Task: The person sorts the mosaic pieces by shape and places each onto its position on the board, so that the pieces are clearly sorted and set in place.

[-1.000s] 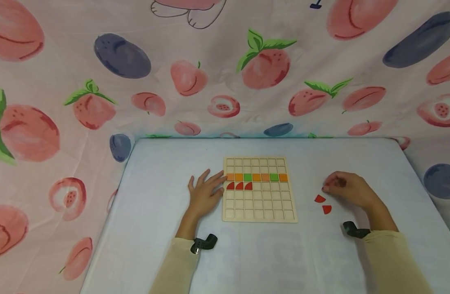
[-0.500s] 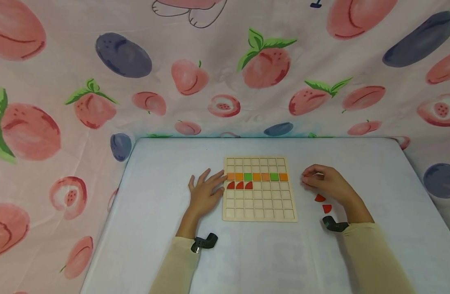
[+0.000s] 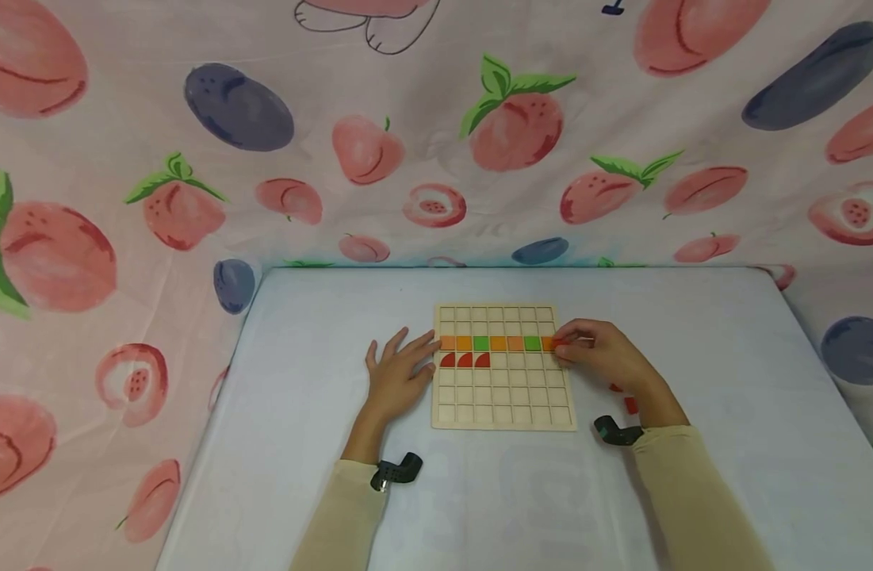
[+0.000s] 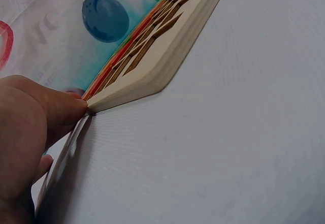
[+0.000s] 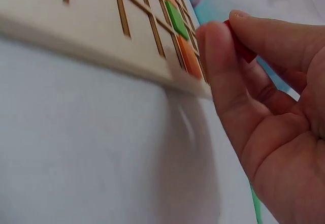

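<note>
A pale wooden grid board (image 3: 522,395) lies on the table. One row holds orange and green square tiles (image 3: 481,343); below it, three red quarter-circle pieces (image 3: 465,361) fill the leftmost cells. My left hand (image 3: 396,382) rests at the board's left edge with spread fingers; the left wrist view shows its thumb (image 4: 68,107) against the board's side. At the right edge, over the end of the tile row, my right hand (image 3: 607,353) pinches a red piece (image 5: 247,53) between thumb and fingertips. That piece is mostly covered by the fingers.
Two loose red pieces (image 3: 631,405) lie on the table beside the right wrist, partly hidden by it. Behind the white table (image 3: 322,309) hangs a fruit-patterned cloth (image 3: 436,143). Black wrist cameras (image 3: 400,469) sit on both wrists.
My right hand has moved left with the red piece, from beside the loose pieces to the board's right edge. The left hand has stayed in place.
</note>
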Demonstrator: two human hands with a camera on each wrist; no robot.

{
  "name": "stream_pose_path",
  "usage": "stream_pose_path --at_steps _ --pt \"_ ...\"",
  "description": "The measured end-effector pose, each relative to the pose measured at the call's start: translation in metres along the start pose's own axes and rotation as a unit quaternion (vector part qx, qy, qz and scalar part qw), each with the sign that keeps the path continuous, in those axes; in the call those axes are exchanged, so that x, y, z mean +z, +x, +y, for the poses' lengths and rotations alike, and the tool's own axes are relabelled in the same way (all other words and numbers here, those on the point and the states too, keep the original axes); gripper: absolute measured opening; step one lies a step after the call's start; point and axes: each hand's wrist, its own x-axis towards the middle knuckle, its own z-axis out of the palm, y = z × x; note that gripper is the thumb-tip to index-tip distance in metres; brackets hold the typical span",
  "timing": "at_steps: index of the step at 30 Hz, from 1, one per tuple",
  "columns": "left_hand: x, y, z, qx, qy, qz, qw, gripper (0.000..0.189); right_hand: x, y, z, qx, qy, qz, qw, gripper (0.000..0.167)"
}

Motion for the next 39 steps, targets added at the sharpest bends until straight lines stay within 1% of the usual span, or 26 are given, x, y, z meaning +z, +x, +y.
stream_pose_path --at_steps 2,9,11,14,18,20,23,29,35,39 --pt "0.000 0.000 0.001 0.001 0.000 0.000 1.0000 0.043 0.004 0.002 -0.003 -0.009 0.018 -0.007 0.9998 0.030" --pt "-0.001 -0.001 0.001 -0.004 0.003 -0.002 1.0000 0.043 0.021 0.013 -0.009 -0.045 0.019 -0.017 0.9987 0.029" --pt "-0.001 -0.001 0.001 -0.005 0.004 -0.003 1.0000 0.043 0.025 0.014 -0.010 -0.055 0.028 -0.023 0.9978 0.030" --pt "-0.001 -0.001 0.001 -0.004 0.003 -0.001 1.0000 0.043 0.031 0.017 -0.011 -0.064 0.043 -0.028 0.9966 0.030" --pt "-0.001 -0.001 0.002 -0.001 0.000 0.001 1.0000 0.043 0.040 0.019 -0.014 -0.068 0.047 -0.023 0.9963 0.026" --pt "-0.001 -0.001 0.002 -0.003 0.001 -0.001 1.0000 0.043 0.045 0.021 -0.017 -0.069 0.042 -0.020 0.9965 0.023" --pt "-0.001 -0.001 0.002 -0.006 0.000 -0.003 1.0000 0.043 0.052 0.023 -0.021 -0.058 0.047 -0.019 0.9971 0.021" --pt "0.000 -0.001 0.001 -0.004 -0.004 0.000 1.0000 0.043 0.065 0.031 -0.021 -0.049 0.068 -0.015 0.9964 0.023" --pt "0.000 0.000 0.001 0.000 -0.004 0.002 1.0000 0.043 0.070 0.036 -0.019 -0.036 0.094 -0.002 0.9950 0.021" --pt "0.000 0.000 0.001 -0.003 -0.003 -0.001 1.0000 0.043 0.071 0.036 -0.021 -0.029 0.089 -0.005 0.9956 0.020"
